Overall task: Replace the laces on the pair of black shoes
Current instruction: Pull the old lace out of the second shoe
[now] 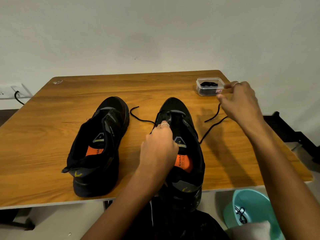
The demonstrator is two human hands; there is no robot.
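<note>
Both shoes (180, 142) point toes away; both hands' fingers (225, 97) pinch the lace (214, 125).

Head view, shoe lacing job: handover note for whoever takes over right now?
Left hand pinches the lace at the right shoe's front eyelets.
Right hand holds the lace's other end out to the side, above the table.
Left shoe has no lace.
Clear box at the far corner holds another black lace.
Teal bowl below the table holds dark laces.
Done: right shoe's lacing started.
Left: finish it, lace the left shoe.
</note>
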